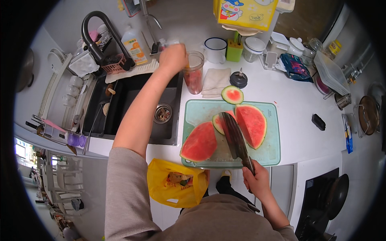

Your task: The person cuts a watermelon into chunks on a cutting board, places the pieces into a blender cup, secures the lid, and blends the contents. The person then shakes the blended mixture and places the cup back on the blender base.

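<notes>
My right hand is closed on the handle of a large kitchen knife, whose dark blade lies over a green cutting board. Two big watermelon wedges rest on the board, one at the left and one at the right. Between them, partly under the blade, is a smaller watermelon piece. A round rind end sits at the board's top edge. My left hand is raised at the rim of a clear blender cup holding red chunks; its fingers are hidden, so its hold cannot be told.
A black sink lies left of the board. Beyond the board are a folded cloth, a black blender blade base and a white enamel mug. A yellow bag with scraps hangs at the counter's front; a cooktop is at lower right.
</notes>
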Action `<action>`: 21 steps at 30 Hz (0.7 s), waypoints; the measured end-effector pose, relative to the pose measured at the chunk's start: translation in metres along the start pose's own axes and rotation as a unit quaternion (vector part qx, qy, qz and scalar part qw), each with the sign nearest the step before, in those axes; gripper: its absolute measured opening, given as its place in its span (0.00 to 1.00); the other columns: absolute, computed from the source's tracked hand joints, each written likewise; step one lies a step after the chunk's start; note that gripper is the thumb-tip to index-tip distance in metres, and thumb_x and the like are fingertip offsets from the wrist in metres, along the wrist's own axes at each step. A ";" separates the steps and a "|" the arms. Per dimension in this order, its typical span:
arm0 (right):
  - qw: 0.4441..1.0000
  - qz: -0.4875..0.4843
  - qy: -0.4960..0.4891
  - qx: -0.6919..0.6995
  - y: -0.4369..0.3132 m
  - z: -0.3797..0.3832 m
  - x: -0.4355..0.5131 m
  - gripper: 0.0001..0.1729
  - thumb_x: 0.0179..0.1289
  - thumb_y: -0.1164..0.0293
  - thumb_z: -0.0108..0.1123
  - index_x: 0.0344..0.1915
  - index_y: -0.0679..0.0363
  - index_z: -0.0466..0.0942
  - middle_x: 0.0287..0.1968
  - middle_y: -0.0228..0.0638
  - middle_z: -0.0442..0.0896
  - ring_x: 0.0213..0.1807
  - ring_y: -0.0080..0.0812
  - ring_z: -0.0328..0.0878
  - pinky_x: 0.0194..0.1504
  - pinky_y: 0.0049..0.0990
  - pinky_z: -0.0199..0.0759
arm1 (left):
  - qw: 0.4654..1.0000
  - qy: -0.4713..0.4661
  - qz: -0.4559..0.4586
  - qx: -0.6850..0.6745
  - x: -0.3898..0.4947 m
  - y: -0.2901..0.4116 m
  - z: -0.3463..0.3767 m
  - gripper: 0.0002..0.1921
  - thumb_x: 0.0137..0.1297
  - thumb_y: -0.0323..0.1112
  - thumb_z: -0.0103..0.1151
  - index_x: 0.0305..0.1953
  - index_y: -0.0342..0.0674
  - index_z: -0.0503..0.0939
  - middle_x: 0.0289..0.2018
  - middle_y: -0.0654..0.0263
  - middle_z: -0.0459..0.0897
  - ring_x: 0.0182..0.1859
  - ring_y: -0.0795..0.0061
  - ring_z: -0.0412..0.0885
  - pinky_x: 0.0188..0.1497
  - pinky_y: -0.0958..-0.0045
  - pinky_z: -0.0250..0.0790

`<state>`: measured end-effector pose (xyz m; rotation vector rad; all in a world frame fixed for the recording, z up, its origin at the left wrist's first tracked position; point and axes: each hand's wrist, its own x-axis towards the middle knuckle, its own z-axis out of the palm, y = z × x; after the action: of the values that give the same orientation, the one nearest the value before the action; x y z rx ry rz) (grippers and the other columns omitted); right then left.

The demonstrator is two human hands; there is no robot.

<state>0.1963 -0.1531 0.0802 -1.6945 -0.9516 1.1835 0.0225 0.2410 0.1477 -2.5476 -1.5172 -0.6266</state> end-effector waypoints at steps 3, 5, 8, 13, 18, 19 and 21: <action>1.000 0.000 0.007 0.002 0.001 -0.001 0.002 0.12 0.67 0.72 0.57 0.47 0.65 0.74 0.16 0.26 0.71 0.14 0.17 0.67 0.16 0.21 0.60 | 0.996 0.075 -0.005 -0.051 0.010 0.010 -0.038 0.10 0.60 0.37 0.57 0.34 0.36 0.82 0.32 0.49 0.84 0.39 0.48 0.82 0.42 0.54 0.75; 1.000 -0.006 0.010 0.001 0.002 0.000 0.003 0.12 0.67 0.72 0.57 0.47 0.65 0.74 0.16 0.26 0.71 0.14 0.17 0.67 0.17 0.21 0.60 | 0.996 0.079 0.018 -0.045 0.008 0.011 -0.035 0.10 0.60 0.35 0.56 0.34 0.34 0.81 0.32 0.47 0.83 0.39 0.47 0.82 0.41 0.53 0.75; 1.000 -0.018 0.000 -0.001 0.001 0.000 0.004 0.11 0.68 0.73 0.55 0.47 0.65 0.74 0.17 0.25 0.71 0.14 0.16 0.66 0.16 0.20 0.59 | 0.999 -0.009 0.036 -0.010 -0.006 0.007 0.000 0.10 0.59 0.34 0.56 0.33 0.32 0.80 0.32 0.46 0.83 0.39 0.47 0.82 0.42 0.53 0.74; 1.000 -0.020 -0.009 0.001 -0.002 0.002 0.001 0.09 0.69 0.74 0.52 0.46 0.66 0.73 0.19 0.24 0.70 0.13 0.14 0.63 0.16 0.18 0.56 | 0.995 0.081 0.023 -0.050 -0.011 0.004 -0.007 0.09 0.60 0.34 0.56 0.34 0.34 0.79 0.31 0.47 0.83 0.37 0.46 0.81 0.39 0.53 0.73; 1.000 -0.012 0.005 0.004 0.000 0.001 0.001 0.09 0.69 0.74 0.52 0.47 0.66 0.73 0.18 0.24 0.69 0.13 0.14 0.63 0.15 0.18 0.56 | 0.954 0.218 0.022 -0.204 -0.047 0.017 -0.050 0.07 0.63 0.32 0.57 0.36 0.36 0.77 0.27 0.52 0.82 0.28 0.55 0.81 0.31 0.61 0.71; 1.000 -0.011 0.005 0.003 0.000 0.000 0.002 0.10 0.69 0.74 0.52 0.47 0.66 0.73 0.18 0.24 0.69 0.13 0.14 0.63 0.15 0.18 0.56 | 0.948 0.223 0.021 -0.228 -0.062 0.019 -0.051 0.06 0.63 0.32 0.58 0.37 0.35 0.76 0.26 0.55 0.80 0.26 0.61 0.80 0.29 0.65 0.70; 1.000 -0.012 0.008 0.016 0.001 0.000 0.001 0.10 0.69 0.74 0.52 0.47 0.66 0.73 0.18 0.24 0.69 0.12 0.14 0.63 0.15 0.18 0.56 | 0.932 0.234 0.019 -0.275 -0.095 0.020 -0.049 0.07 0.63 0.30 0.61 0.37 0.35 0.76 0.23 0.60 0.78 0.23 0.73 0.77 0.26 0.73 0.67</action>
<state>0.1967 -0.1526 0.0789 -1.6600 -0.9357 1.1626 -0.0140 0.1386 0.1566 -2.4771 -1.2403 -1.7140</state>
